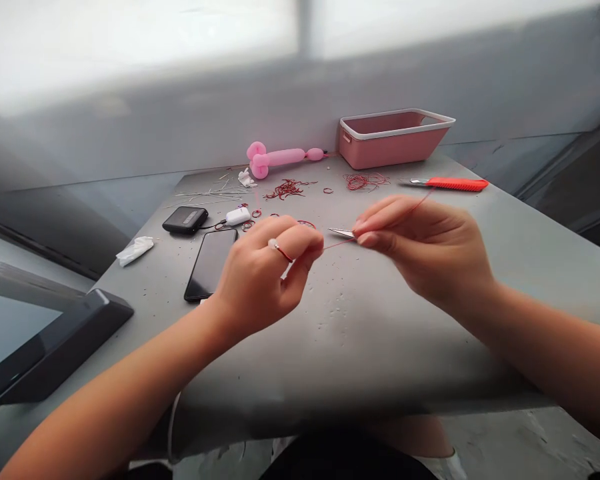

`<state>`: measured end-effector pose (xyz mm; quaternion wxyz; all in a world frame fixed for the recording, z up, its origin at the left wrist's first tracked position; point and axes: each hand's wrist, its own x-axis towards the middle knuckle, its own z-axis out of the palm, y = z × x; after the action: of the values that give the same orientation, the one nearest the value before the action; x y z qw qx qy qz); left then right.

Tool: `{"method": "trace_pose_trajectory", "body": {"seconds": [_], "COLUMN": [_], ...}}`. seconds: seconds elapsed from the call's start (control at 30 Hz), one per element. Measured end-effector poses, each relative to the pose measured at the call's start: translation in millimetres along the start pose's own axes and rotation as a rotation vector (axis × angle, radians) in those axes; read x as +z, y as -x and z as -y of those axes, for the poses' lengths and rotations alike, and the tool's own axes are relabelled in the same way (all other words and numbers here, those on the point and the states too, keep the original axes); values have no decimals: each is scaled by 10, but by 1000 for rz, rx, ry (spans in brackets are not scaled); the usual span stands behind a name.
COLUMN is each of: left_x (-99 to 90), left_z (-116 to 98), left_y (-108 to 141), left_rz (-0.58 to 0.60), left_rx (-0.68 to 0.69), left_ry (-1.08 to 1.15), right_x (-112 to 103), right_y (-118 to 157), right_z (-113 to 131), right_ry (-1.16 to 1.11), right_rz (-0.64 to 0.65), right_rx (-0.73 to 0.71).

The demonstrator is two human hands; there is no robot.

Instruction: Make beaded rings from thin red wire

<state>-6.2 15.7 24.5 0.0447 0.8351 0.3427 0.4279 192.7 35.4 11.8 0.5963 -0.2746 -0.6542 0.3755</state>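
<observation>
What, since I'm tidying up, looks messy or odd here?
Short dark-red cord snippets lie scattered, and a crumpled white tissue-like scrap sits near the left edge of the grey table; both look like litter. The red-handled utility knife seems to have its metal blade exposed.

Left hand [270, 277] curled, right hand [427, 250] pinching, fingertips [368, 240] facing; forearms [130, 397] angled inward.

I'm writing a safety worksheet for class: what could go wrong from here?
The pointed metal tip by the right hand might prick skin or nick the red thread running to the left hand. The utility knife appears to have its blade exposed and could cut someone reaching across.
</observation>
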Motion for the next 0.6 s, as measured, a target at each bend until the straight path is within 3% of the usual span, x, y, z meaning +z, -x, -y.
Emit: {"method": "trace_pose_trajectory", "body": {"seconds": [0.17, 0.3, 0.37, 0.5, 0.57, 0.6], "left_x": [-150, -248, -271, -250, -222, -208], "left_z": [-82, -89, -60, 37, 85, 104], "left_y": [-67, -121, -142, -154, -148, -143], "left_rz": [-85, 162, 224, 130, 92, 80], "left_rx": [-276, -656, -765, -860, -878, -881], "left_ry": [150, 575, 768, 1007, 1049, 1052], "right_x": [-125, -386, -591, -1056, -1248, -1324], "right_y": [-130, -284, -377, -525, -542, -536], "right_z": [42, -4, -72, -319, -463, -528], "right_ry": [-63, 52, 354, 1008, 1083, 1070], "right_rz": [-167, -238, -147, 356, 569, 585], "right_rx": [-7, 42, 136, 533, 624, 602]}}
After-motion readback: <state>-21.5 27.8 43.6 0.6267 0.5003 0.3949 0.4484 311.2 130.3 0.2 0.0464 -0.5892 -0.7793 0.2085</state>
